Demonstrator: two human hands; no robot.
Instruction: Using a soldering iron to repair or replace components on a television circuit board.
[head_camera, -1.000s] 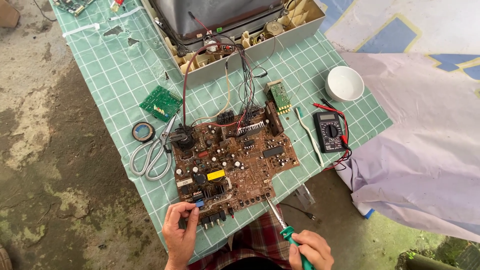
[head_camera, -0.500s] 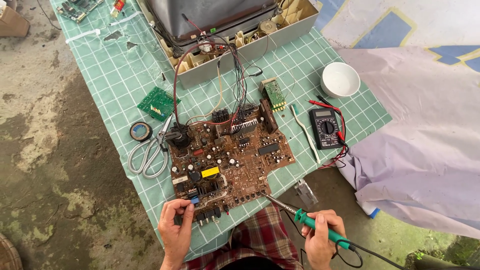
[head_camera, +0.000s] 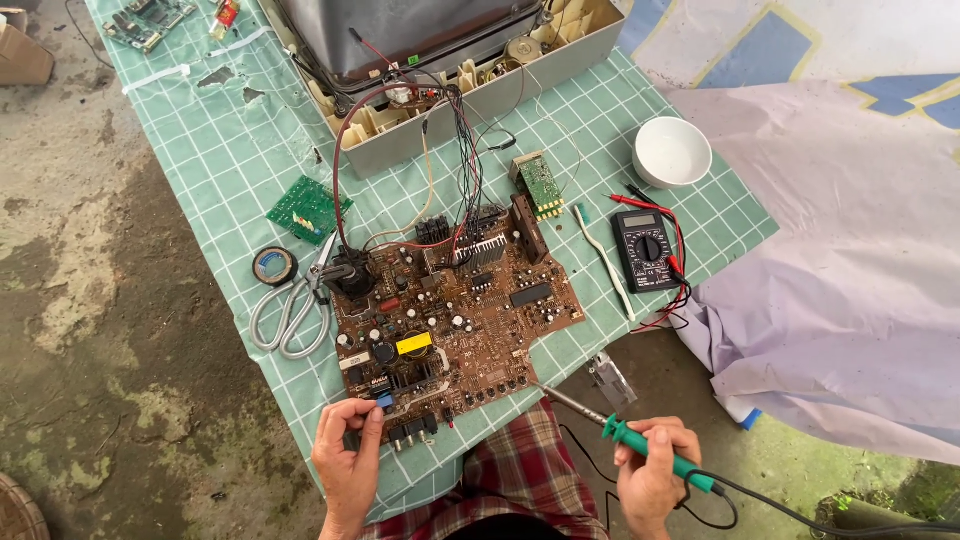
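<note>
Right hand (head_camera: 655, 475) is gripping a green-handled soldering iron (head_camera: 640, 445) off the bench's near edge, tip angling toward the brown circuit board (head_camera: 455, 320). Left hand (head_camera: 347, 455) is pinching that board's near-left corner. Board is lying mid-bench; scissors (head_camera: 295, 305) to its left, multimeter (head_camera: 647, 250) right, white bowl (head_camera: 672, 150) farther back.

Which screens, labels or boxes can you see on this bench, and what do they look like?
Multimeter: right of the brown circuit board, black, small grey screen above a round dial.
Television tube: top, dark grey, in a beige casing.
Yellow label: rectangular, on the board.
Cardboard box: top left, brown.
</note>
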